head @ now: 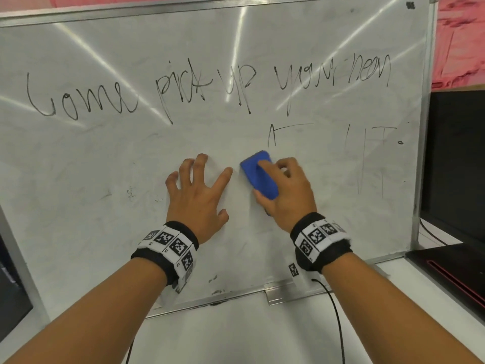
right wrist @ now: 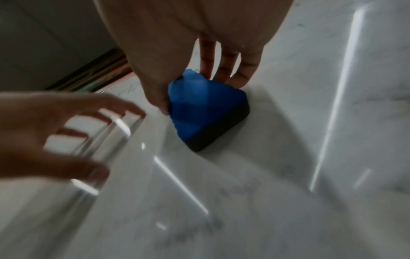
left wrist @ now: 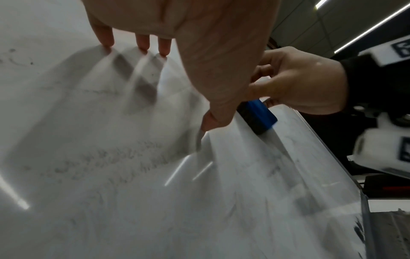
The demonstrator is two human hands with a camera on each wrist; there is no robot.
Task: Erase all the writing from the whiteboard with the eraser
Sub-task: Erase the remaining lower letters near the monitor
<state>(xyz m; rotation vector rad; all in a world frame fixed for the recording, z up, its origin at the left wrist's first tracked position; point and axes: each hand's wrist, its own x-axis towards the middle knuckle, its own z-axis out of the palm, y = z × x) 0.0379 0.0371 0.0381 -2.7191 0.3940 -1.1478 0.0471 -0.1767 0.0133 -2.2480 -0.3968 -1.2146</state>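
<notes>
A whiteboard (head: 105, 179) leans upright on a white table. Black handwriting (head: 157, 88) runs across its upper half, and fainter strokes (head: 367, 153) stand lower right. My right hand (head: 286, 190) grips a blue eraser (head: 258, 174) with a black felt underside (right wrist: 221, 133), pressing it flat on the board's middle. My left hand (head: 196, 195) lies just left of the eraser, fingers spread, fingertips (left wrist: 106, 42) touching the board. In the left wrist view the eraser (left wrist: 259, 113) shows behind my thumb.
A dark monitor (head: 456, 166) stands right of the board, with a black laptop (head: 451, 274) lying below it. A black cable (head: 338, 324) crosses the white table (head: 236, 337) in front. A dark object sits at the left edge (head: 10, 285). Pink wall shows behind.
</notes>
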